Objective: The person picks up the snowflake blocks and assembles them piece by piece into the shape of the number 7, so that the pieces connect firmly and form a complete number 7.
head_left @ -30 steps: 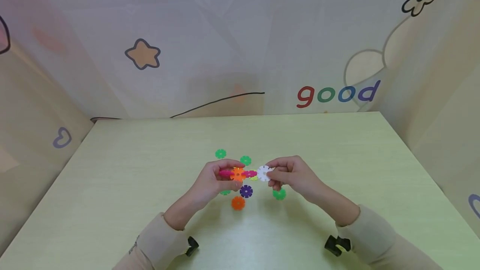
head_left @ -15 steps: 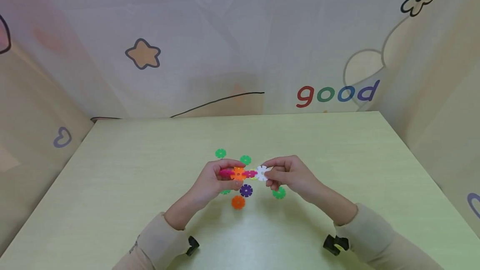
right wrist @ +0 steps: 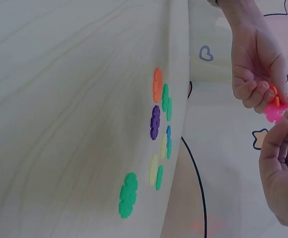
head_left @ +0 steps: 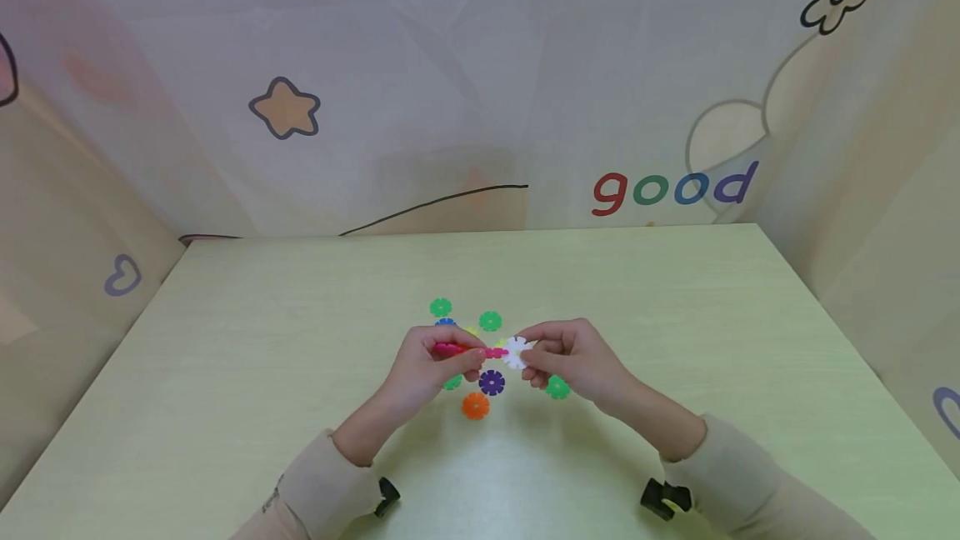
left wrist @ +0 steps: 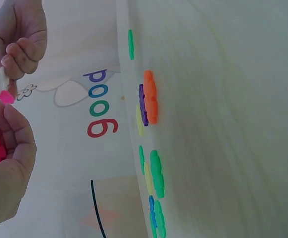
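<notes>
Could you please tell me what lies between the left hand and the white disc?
A pink disc lies between the left hand and the white disc. The head view shows it, and the left wrist view does too.

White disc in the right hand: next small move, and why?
Probably press the white disc into the pink disc beside it, slot to slot: the right hand pinches it at the pink one's edge, while the left hand grips pink and orange pieces. Whether the slots already interlock isn't clear.
</notes>
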Tool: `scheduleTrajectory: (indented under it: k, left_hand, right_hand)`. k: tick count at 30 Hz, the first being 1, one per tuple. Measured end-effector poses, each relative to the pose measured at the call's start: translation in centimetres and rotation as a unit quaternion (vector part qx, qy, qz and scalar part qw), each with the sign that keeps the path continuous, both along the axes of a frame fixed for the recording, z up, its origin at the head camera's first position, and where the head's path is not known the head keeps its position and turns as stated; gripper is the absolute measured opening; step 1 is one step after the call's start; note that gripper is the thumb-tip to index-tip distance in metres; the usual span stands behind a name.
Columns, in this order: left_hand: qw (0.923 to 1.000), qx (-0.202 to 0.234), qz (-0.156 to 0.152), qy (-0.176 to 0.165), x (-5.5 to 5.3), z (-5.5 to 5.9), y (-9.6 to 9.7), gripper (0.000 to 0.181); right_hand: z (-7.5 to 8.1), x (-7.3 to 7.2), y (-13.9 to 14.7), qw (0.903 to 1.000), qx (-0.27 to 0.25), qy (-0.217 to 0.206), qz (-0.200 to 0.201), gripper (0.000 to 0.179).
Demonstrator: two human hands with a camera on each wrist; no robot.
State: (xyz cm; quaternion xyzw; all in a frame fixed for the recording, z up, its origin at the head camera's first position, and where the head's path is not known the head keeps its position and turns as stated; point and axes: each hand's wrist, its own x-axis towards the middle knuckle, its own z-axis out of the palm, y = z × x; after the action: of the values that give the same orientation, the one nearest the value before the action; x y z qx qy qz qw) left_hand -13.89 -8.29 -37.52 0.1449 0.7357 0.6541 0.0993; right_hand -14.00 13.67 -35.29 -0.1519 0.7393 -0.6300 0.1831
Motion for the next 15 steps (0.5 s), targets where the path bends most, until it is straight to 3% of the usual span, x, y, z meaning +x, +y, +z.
scheduleTrajectory:
  k: [8, 15]
  left_hand:
    - [0.9998, 0.001, 0.014, 0.011, 0.05, 0.04, -0.06, 0.013]
    - [0.9999, -0.016, 0.0, 0.002, -0.06, 0.32, -0.15, 0.034]
  right_hand:
    - [0.02, 0.08, -0.61, 0.9999, 0.007, 0.015, -0.004, 0.031]
    - [0.12, 0.05, -0.49, 0.9992, 0.025, 0.029, -0.005, 0.031]
